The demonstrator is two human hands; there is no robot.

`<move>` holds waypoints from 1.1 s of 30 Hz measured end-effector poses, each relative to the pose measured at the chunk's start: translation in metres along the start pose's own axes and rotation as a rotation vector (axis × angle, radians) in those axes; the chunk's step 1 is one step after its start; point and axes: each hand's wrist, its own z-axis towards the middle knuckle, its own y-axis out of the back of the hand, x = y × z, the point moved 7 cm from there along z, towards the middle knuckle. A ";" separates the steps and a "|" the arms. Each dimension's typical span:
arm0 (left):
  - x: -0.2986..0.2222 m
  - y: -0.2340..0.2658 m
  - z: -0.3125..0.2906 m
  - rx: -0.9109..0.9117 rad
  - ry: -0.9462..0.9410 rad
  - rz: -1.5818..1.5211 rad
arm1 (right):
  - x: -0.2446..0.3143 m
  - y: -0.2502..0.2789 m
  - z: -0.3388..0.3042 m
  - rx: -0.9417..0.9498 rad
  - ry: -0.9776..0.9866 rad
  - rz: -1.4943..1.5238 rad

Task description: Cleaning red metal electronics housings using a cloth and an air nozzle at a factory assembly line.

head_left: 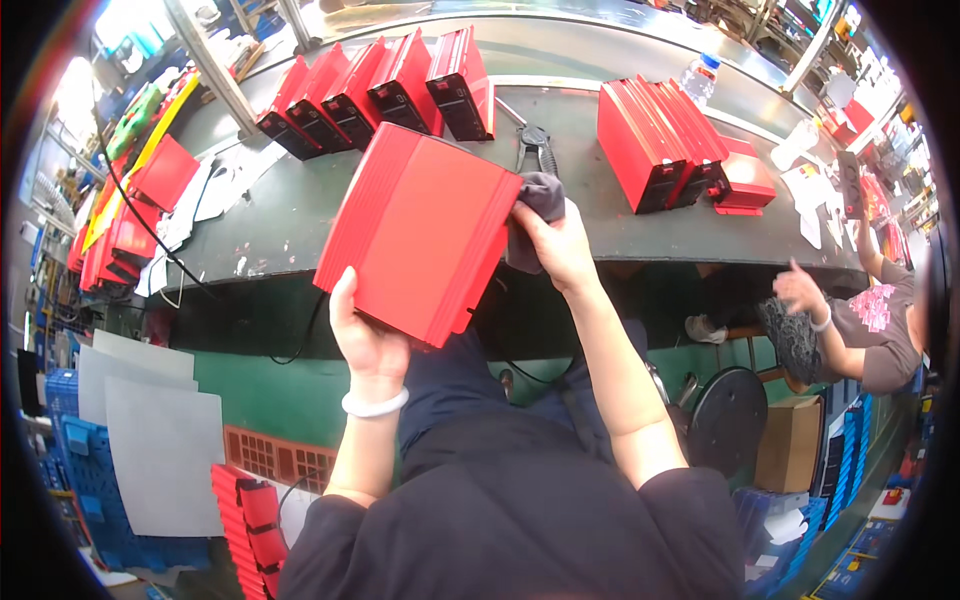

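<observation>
A red box-shaped metal casing [425, 235] with ribbed edges is tilted up in front of me, over the near edge of the bench. My left hand [365, 330] grips its lower left corner, thumb on the broad face and the other fingers hidden beneath. At the upper right corner, my right hand [555, 240] has its fingers closed round a dark grey cloth [543, 197], which is pressed against the casing's edge. Just beyond the cloth, a black-handled tool [537, 150] lies on the bench.
Several red casings [400, 85] stand in a row along the back of the dark bench [260, 225]. More red casings [655, 140] stand to the right, near a clear bottle [698, 80] with a blue cap. A co-worker [850, 320] sits at the right beside a round black stool [728, 425].
</observation>
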 end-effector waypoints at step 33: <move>-0.013 -0.007 -0.011 0.125 -0.067 0.203 | 0.070 -0.079 -0.082 0.293 0.924 -0.797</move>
